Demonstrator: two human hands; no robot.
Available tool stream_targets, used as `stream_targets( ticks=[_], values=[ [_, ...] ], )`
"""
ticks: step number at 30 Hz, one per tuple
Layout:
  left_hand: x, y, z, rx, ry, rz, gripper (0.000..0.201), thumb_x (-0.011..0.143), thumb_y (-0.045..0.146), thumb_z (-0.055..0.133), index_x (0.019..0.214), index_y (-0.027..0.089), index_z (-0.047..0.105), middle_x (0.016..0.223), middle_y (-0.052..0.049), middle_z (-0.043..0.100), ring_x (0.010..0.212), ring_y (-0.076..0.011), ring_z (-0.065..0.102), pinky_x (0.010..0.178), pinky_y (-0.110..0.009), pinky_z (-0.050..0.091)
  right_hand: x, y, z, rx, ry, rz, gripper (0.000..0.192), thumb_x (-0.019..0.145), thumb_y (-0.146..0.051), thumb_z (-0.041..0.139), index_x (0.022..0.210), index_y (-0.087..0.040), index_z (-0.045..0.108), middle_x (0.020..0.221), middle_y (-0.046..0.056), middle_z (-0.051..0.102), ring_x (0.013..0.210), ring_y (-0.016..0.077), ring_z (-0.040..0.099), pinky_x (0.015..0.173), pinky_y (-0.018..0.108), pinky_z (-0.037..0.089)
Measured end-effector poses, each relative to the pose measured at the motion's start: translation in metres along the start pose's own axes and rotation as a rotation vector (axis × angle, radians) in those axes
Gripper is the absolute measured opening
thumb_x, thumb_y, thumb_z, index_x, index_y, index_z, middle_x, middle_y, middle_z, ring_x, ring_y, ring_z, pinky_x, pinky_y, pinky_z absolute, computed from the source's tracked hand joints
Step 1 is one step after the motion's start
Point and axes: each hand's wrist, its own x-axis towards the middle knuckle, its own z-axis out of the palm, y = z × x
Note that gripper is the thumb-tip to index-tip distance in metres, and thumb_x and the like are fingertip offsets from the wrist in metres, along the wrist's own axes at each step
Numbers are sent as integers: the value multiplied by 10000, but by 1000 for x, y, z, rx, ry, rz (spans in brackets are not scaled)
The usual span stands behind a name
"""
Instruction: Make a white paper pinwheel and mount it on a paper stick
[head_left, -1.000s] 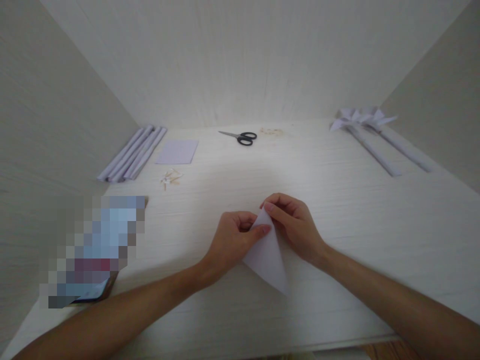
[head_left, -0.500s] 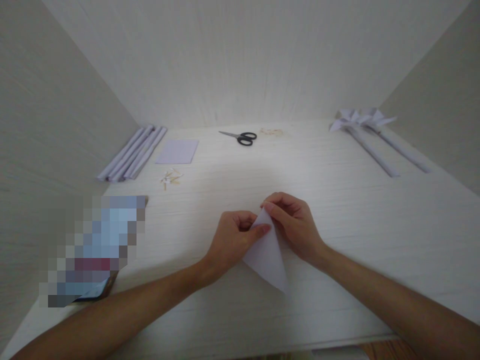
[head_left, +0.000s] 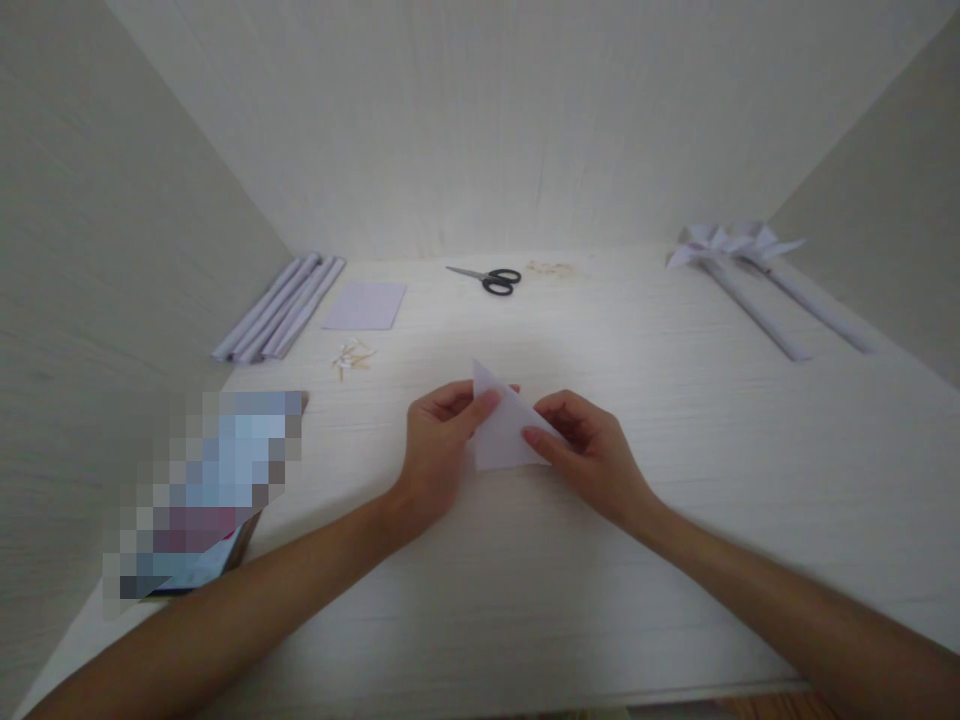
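White paper, folded into a triangle [head_left: 504, 430], is sitting between the person's two hands near the middle of the pale wooden desk [head_left: 675, 420], lifted at its far corner and resting low toward the desk at its near edge. The left hand [head_left: 435, 440] is pinching the triangle's upper left edge, thumb in front and fingers behind, close to the sharp top corner. The right hand [head_left: 592, 450] is gripping the lower right corner between thumb and forefinger. Both hands are closed on the sheet, so neither is nearer than the other; the paper is bridging them. Its longest edge is running on a slant from the upper left point down to the right hand, while the bottom edge is lying roughly level across the view.

No container is showing on the desk. Rolled paper tubes [head_left: 281, 305] are lying side by side at the far left, with a flat lilac sheet [head_left: 365, 305] just beside them and a small heap of scraps [head_left: 352, 355] a little nearer. Black-handled scissors [head_left: 491, 278] are lying at the back, well apart from the hands. Finished paper flowers on long stems [head_left: 750, 275] are lying at the far right. A blurred-out object [head_left: 202, 490] is sitting at the near left.
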Motion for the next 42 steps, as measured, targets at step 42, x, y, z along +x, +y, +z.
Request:
stream_targets(
  ticks=[42],
  values=[
    [13,-3,-12,-170,104,-9,88,670,202,616,695,127,652,741,-40,667,688,-94,607,654,-186,498,15,4,-27,264,434,-231,174,639,-152,642,763,-271,668,836,2,645,727,135,561,624,291,451]
  ],
)
